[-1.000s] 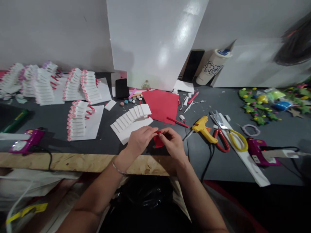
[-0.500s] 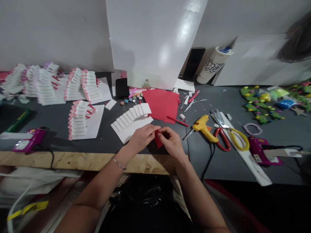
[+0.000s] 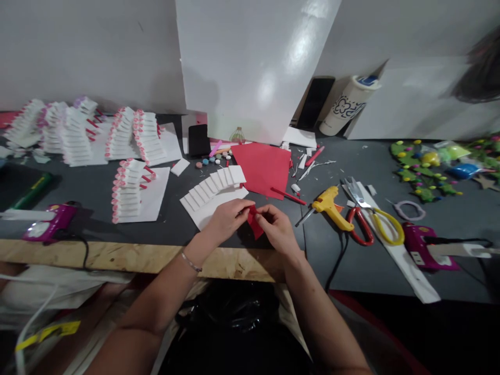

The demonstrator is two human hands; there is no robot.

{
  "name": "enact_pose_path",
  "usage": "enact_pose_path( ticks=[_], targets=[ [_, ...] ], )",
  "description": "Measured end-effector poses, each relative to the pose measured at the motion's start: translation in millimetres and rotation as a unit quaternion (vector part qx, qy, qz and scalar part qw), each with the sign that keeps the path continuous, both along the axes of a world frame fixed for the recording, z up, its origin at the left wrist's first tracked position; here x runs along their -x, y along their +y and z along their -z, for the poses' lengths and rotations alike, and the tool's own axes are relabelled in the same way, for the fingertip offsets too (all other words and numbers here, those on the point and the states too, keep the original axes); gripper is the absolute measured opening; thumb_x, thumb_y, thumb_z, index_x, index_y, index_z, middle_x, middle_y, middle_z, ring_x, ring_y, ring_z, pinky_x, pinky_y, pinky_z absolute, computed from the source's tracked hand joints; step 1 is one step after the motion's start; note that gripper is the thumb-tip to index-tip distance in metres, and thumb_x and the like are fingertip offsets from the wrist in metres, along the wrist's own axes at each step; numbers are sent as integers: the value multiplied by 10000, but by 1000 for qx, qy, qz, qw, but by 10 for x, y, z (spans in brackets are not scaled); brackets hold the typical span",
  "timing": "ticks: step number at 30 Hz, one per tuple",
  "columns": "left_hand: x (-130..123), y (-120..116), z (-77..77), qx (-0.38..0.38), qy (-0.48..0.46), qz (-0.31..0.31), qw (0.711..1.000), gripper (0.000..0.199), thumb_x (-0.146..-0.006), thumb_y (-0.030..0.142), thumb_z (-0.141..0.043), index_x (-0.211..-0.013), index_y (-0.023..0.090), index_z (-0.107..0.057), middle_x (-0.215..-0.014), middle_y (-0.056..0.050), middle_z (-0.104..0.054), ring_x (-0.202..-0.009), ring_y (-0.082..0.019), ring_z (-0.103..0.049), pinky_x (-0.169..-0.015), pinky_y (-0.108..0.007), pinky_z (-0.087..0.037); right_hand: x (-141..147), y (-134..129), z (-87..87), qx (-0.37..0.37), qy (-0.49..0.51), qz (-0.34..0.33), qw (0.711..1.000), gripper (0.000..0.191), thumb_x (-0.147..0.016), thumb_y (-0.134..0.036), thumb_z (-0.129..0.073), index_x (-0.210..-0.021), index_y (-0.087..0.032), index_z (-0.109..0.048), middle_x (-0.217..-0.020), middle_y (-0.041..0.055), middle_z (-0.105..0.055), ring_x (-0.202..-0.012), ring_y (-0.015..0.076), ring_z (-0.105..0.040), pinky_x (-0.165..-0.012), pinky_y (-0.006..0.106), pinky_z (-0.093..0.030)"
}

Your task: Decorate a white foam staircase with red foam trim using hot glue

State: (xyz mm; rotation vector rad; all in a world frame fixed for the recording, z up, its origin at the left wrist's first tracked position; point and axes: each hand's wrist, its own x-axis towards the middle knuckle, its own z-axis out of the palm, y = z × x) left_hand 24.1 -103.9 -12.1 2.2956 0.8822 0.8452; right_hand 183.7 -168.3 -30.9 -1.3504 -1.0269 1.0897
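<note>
The fingers (image 3: pixel 269 210) partly hide the small red piece (image 3: pixel 255 226) between them.

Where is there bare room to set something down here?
Front right: between the black cord, scissors and long white strip. Behind: mostly bare between scissors and cup. It is crowded around the red sheet, with scraps, and where fingers hold a red piece.

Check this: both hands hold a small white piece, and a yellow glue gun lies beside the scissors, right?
Not quite: the head view shows a small red piece, not white. The left hand and right hand do hold it, and the yellow glue gun lies beside the scissors.
</note>
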Motion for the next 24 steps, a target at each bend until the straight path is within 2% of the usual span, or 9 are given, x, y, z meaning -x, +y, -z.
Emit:
enact_pose_path(
  ticks=[6, 10, 13, 16, 20, 24],
  targets=[
    [12, 2, -4, -32, 26, 57, 998, 254, -945, 156, -484, -1123, 186, -663, -983, -71, -737, -885, -159, -694, -786, -285, -550, 32, 40, -18, -16, 32, 36, 999, 249, -735, -430, -717, -837, -213, -651, -771, -4, -680, -698, 145, -603, -653, 269, -486],
    [-24, -60, -30, 15, 12, 13, 1000, 198, -926, 186, -525, -1072, 197, -657, -979, -58, -736, -828, -152, -684, -748, -273, -537, 29, 53, -34, -14, 41, 30, 999, 256, -747, -453, -719, -789, -208, -655, -701, -15, -660, -626, 129, -571, -600, 258, -465],
    [-68, -114, -39, 77, -46, -36, 995, 116, -912, 226, -562, -957, 193, -664, -889, -34, -724, -775, -142, -671, -693, -247, -527, 25, 44, -43, -30, 42, 45, 998, 256, -765, -459, -713, -774, -211, -649, -702, -17, -656, -642, 131, -576, -610, 259, -473],
    [-95, -141, -33, 128, -97, -61, 985, 111, -912, 252, -571, -923, 191, -664, -851, -24, -720, -757, -142, -669, -667, -236, -522, 33, 19, -50, -56, 41, 53, 996, 229, -783, -438, -713, -800, -219, -651, -740, -14, -666, -688, 136, -600, -657, 268, -495],
    [-86, -139, -20, 93, -96, -59, 989, 175, -949, 296, -530, -912, 196, -669, -859, -27, -728, -786, -149, -670, -731, -255, -522, 52, -19, -69, -85, 25, 61, 994, 212, -791, -414, -724, -885, -233, -663, -812, -4, -695, -747, 147, -637, -708, 287, -522],
    [-68, -139, -5, 51, -69, -61, 995, 263, -987, 358, -470, -903, 199, -661, -827, -24, -719, -758, -147, -662, -719, -254, -509, 61, -31, -85, -92, -5, 57, 994, 195, -794, -412, -715, -846, -230, -670, -767, -4, -689, -698, 147, -626, -663, 280, -513]
  ],
)
